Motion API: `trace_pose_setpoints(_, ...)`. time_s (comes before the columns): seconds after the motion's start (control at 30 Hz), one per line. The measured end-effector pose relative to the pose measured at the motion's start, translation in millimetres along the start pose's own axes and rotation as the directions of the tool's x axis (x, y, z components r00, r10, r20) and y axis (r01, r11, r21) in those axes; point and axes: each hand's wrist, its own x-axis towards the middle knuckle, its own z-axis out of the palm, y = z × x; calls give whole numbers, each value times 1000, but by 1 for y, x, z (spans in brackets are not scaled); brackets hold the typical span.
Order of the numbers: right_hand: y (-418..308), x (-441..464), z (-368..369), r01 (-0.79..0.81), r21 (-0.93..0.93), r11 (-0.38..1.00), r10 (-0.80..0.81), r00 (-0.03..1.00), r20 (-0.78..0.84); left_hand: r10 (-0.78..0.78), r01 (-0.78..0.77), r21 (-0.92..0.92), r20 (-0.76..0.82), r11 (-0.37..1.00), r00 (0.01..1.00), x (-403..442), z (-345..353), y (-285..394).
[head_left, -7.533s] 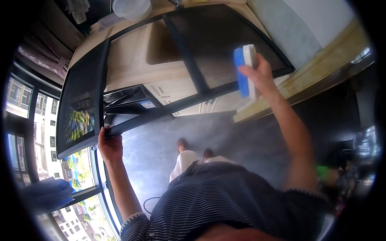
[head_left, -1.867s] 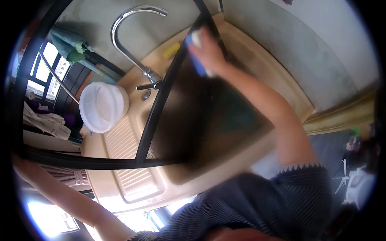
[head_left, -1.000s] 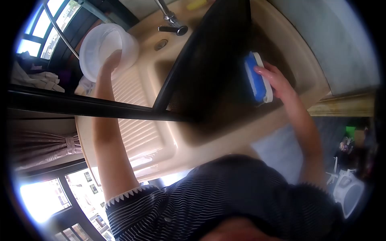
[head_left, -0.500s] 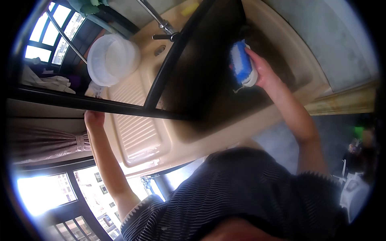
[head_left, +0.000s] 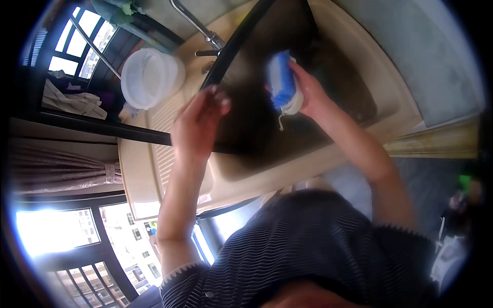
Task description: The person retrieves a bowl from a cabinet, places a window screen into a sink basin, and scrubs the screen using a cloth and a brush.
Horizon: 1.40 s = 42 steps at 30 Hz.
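My right hand (head_left: 310,95) is closed around the white back of a scrub brush (head_left: 281,79). Its blue-and-white striped side faces left, and a pale cord hangs from its lower end. The brush is over a large dark mesh screen with a black frame (head_left: 233,49), which stands tilted across the beige sink (head_left: 287,167). My left hand (head_left: 197,123) is above the screen's near corner, left of the brush. Its fingers are loosely curved, a little apart and slightly blurred, with nothing visible in them.
A white plastic tub (head_left: 149,77) stands behind the ribbed drainboard (head_left: 162,164). The chrome faucet (head_left: 208,38) rises at the sink's back edge. Windows and a gathered curtain (head_left: 67,167) are on the left, and a wall (head_left: 416,56) borders the sink on the right.
My left hand has let go of the screen frame's lower left edge and moved right and up, over the screen. My right hand has shifted left with the scrub brush.
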Motion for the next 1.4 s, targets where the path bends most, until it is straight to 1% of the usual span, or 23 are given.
trace_pose_setpoints(0.07,-7,6,18,95,4,995,-95,995,3,236,-266,392,125,880,964,58,33,-25)
trace_pose_setpoints(0.1,-11,11,25,150,18,989,-150,988,24,228,-244,375,86,894,970,75,54,-36)
trace_pose_setpoints(0.13,-15,19,31,221,14,975,-221,975,10,365,-396,675,197,622,910,106,54,-56)
trace_pose_setpoints(0.17,-17,19,43,304,-1,953,-304,951,-61,536,-547,749,307,374,786,106,69,-62)
trace_pose_setpoints(0.23,-27,51,26,264,168,950,-276,960,51,526,-715,694,579,84,623,100,88,-62)
trace_pose_setpoints(0.33,-36,63,14,332,146,932,-355,917,182,410,-652,742,551,156,726,87,96,-57)
trace_pose_setpoints(0.43,-44,63,29,396,-268,878,-414,910,-9,483,-694,706,562,142,671,79,74,-74)
trace_pose_setpoints(0.47,-40,58,37,428,-296,854,-455,890,-27,396,-638,731,526,242,752,70,70,-66)
trace_pose_setpoints(0.57,-43,79,33,436,-218,873,-463,882,-92,326,-595,758,510,267,796,49,46,-52)
trace_pose_setpoints(0.63,-53,89,37,462,-219,860,-502,842,-195,416,-638,766,556,80,720,27,19,-41)
trace_pose_setpoints(0.7,-57,91,45,500,-261,826,-558,792,-247,462,-594,794,482,129,745,-13,-4,-17)
trace_pose_setpoints(0.73,-57,91,47,520,-308,797,-591,776,-219,535,-614,787,495,56,684,-33,-17,-5)
trace_pose_setpoints(0.83,-38,96,51,602,-509,615,-710,703,-27,780,-696,682,301,226,548,-74,-82,15)
trace_pose_setpoints(0.9,-4,114,36,456,-881,126,-869,479,123,839,-671,626,50,397,542,-69,-104,26)
trace_pose_setpoints(0.97,40,72,64,290,-957,15,-831,536,149,801,-729,478,81,491,593,-36,-110,27)
trace_pose_setpoints(1.03,88,42,60,372,-907,-196,-758,530,381,620,-614,443,153,653,770,-17,-99,21)
trace_pose_setpoints(1.1,101,25,63,402,-828,-391,-658,507,557,554,-538,382,79,751,829,-9,-91,13)
trace_pose_setpoints(1.13,85,35,64,368,-837,-405,-676,496,545,497,-492,284,57,823,866,-9,-95,13)
trace_pose_setpoints(1.17,58,58,67,225,-927,-300,-771,515,375,466,-450,265,1,853,885,-11,-90,14)
trace_pose_setpoints(1.23,-37,123,48,30,-984,-175,-907,385,173,512,-509,191,36,839,858,-6,-92,8)
trace_pose_setpoints(1.27,-93,147,37,16,-996,-88,-895,438,86,531,-525,205,33,826,847,-6,-92,6)
trace_pose_setpoints(1.3,-127,170,23,16,-980,-199,-928,319,193,545,-539,223,41,812,838,-7,-91,6)
trace_pose_setpoints(1.4,-63,122,57,-57,-960,-273,-880,418,225,574,-570,195,41,798,818,-5,-91,4)
